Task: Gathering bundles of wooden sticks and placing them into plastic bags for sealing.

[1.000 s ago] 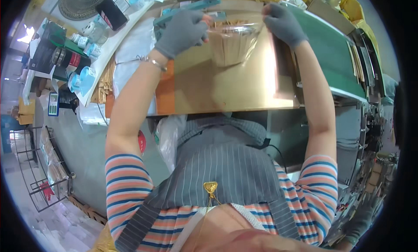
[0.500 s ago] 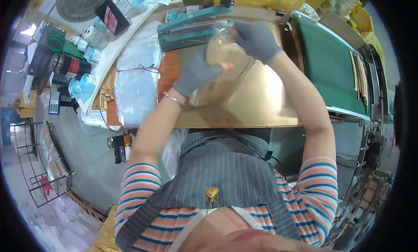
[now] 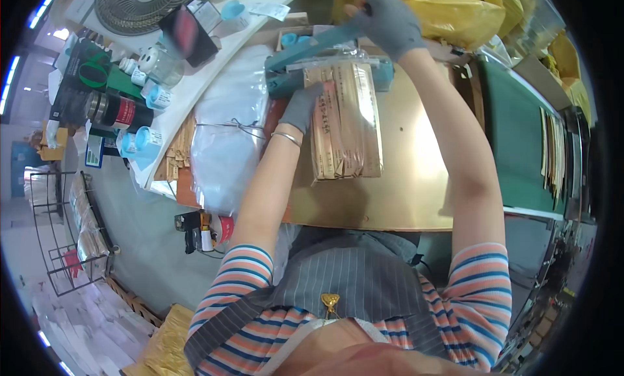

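Head view, looking down; the right hand (image 3: 389, 20), gloved in grey, is closed around the teal lever arm of a heat sealer (image 3: 328, 64) at the far edge of the table (image 3: 409, 187). The left hand (image 3: 303, 106), also gloved, lies flat with fingers spread against the near-left edge of a clear bag of wooden sticks (image 3: 344, 119), pressing rather than gripping it; the bag's far end sits under the sealer's bar, directly below the right hand, its body stretching back toward the person.

Change from the two earlier views: a second ago both hands held the bag up by its top corners; half a second ago they were turning it down toward the sealer; now it lies flat, mouth in the bar, and the right hand has moved to the lever. This suggests loading is done and closing the bag's mouth is the step in hand.

To the left of the left hand lies a tied bundle of clear plastic bags (image 3: 227, 129); beyond the right hand, a yellow sack (image 3: 455, 15).
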The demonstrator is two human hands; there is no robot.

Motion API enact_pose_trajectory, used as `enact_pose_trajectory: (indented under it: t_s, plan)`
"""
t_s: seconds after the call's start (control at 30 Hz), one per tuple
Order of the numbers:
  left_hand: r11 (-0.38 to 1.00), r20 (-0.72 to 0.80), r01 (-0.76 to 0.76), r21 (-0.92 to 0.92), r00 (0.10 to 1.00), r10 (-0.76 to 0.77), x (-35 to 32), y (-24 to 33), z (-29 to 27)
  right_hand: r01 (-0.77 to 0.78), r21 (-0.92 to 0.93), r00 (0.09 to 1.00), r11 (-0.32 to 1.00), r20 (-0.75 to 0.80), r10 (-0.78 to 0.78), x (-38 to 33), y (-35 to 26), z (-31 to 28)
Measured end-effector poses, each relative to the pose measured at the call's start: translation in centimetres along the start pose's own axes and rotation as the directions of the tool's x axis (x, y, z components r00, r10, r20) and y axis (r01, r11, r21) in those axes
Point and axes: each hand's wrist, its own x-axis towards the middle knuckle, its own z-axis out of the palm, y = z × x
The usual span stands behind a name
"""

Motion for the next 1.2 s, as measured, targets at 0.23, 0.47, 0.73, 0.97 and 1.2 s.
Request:
enact_pose_trajectory:
  t_s: [0.23,0.47,0.73,0.97,1.2]
  plan:
    - [0.985,-0.031,-0.139,0.106,0.989,0.143,0.0,-0.8,-0.5,-0.186,-0.272,0.982,0.944,-0.033,0.184,-3.4,7.3,6.4]
    - [0.982,-0.062,-0.118,0.149,0.99,0.128,0.0,-0.7,-0.8,-0.236,-0.262,0.971,0.936,-0.014,0.24,-3.6,7.3,6.9]
    - [0.982,0.054,-0.142,0.122,0.989,0.136,0.4,-1.4,-1.5,-0.356,-0.145,0.923,0.923,0.099,0.372,-6.0,6.4,4.7]
    - [0.712,-0.029,-0.264,0.65,0.928,0.371,-8.7,0.0,-1.6,-0.277,0.232,0.961,0.932,0.091,0.263,-29.9,3.1,5.8]
    - [-0.176,0.102,-0.013,0.984,0.859,0.502,-33.1,-9.5,-7.5,-0.283,0.639,0.929,0.715,0.369,0.037,-32.4,-8.2,1.9]
